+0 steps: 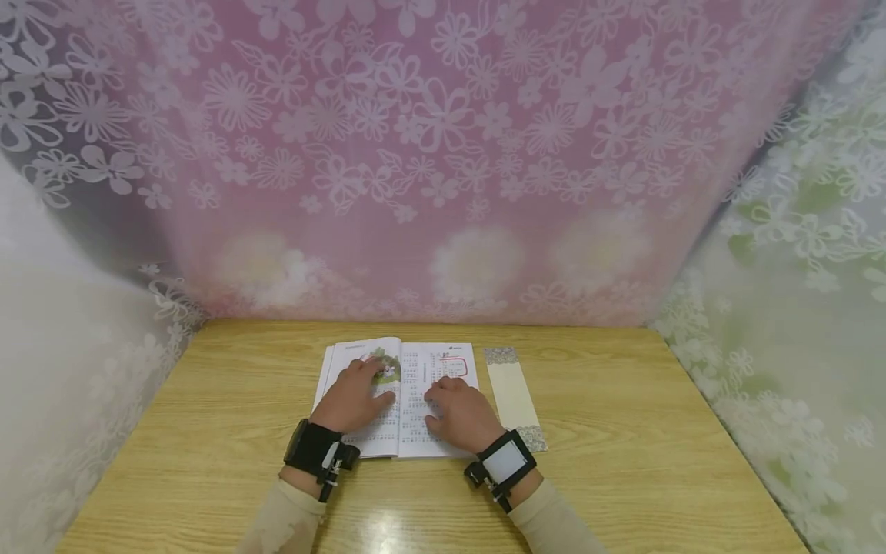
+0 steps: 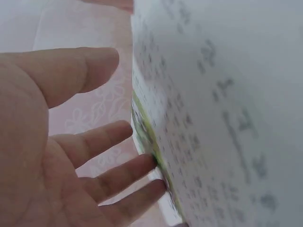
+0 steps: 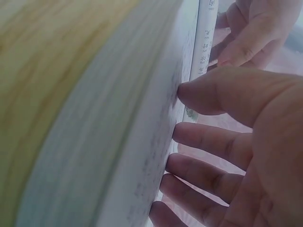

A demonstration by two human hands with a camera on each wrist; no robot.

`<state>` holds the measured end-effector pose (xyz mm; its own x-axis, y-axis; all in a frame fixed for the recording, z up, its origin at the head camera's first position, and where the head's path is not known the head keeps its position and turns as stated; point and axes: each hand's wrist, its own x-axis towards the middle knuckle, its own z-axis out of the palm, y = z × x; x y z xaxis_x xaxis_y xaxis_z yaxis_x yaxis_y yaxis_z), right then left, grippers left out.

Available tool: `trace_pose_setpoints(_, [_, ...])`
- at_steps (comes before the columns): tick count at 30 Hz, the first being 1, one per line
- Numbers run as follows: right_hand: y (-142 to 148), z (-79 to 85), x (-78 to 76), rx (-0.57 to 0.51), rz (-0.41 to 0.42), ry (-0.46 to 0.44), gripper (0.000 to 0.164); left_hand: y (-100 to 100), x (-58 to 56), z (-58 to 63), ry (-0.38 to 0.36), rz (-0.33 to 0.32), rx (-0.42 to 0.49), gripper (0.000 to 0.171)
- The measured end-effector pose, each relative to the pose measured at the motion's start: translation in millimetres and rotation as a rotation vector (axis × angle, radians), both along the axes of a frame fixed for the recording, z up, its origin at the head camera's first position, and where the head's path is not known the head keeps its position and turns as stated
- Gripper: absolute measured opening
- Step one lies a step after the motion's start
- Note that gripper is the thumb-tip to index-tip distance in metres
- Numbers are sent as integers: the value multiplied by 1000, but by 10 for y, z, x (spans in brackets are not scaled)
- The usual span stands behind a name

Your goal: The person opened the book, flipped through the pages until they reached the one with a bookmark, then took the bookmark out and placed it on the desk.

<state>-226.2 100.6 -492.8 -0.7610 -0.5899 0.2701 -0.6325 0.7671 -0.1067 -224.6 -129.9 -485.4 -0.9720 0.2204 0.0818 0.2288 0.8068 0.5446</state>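
Note:
An open book (image 1: 408, 438) lies on the table, with printed text on both pages. A green and white picture (image 1: 389, 368) is on its left page, and a red outlined box marks the right one. On the left page rests my left hand (image 1: 351, 396), fingers spread and touching the paper near the picture. My right hand (image 1: 465, 415) touches the right page with its fingertips. In the right wrist view, the thumb and fingers (image 3: 208, 142) of that hand meet the page surface, and the book's thick page edges (image 3: 94, 118) show beside them. Neither hand grips anything.
Just right of the book lies a cream strip (image 1: 514, 394) with patterned silver-grey ends. The wooden table (image 1: 623, 438) meets a pink floral curtain (image 1: 443, 192) at the back. Pale floral cloth (image 1: 810, 346) hangs along the right side, and more stands at the left.

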Motion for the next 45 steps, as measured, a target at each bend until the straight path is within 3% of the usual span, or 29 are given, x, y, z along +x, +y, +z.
trace_pose_setpoints(4, [-1,13,14,-3,-14,-22,30,-71,-16,15,6,47,16,61])
trace_pose_setpoints(8, [-1,16,26,-2,-23,-42,30,-192,-33,33,-16,118,50,79])
trace_pose_setpoints(14, [-7,11,15,8,-21,-44,30,-432,-20,74,-112,302,13,101])
trace_pose_setpoints(17, [-6,4,4,9,-14,-35,30,-541,-2,119,-174,319,7,98])
trace_pose_setpoints(21, [15,-16,-14,11,7,-59,30,-654,7,228,-238,233,68,96])
trace_pose_setpoints(24, [48,-15,-18,10,21,-110,30,-676,29,360,-262,125,221,94])
trace_pose_setpoints(28, [97,36,-39,-10,40,-168,26,-555,115,607,-282,-172,509,67])
trace_pose_setpoints(31, [208,105,-114,-113,24,-210,20,-316,154,676,-324,-381,599,52])
trace_pose_setpoints(33, [341,173,-183,-237,-49,-193,17,-97,153,617,-321,-421,548,51])
trace_pose_setpoints(35, [492,239,-245,-389,-145,-125,15,98,121,454,-295,-437,456,50])
trace_pose_setpoints(38, [659,320,-295,-550,-255,-1,16,324,124,226,-167,-407,212,54])
trace_pose_setpoints(42, [677,315,-295,-511,-227,-8,16,475,178,55,-2,-331,-26,69])
trace_pose_setpoints(45, [594,252,-274,-398,-166,-91,18,524,208,19,54,-291,-73,74])
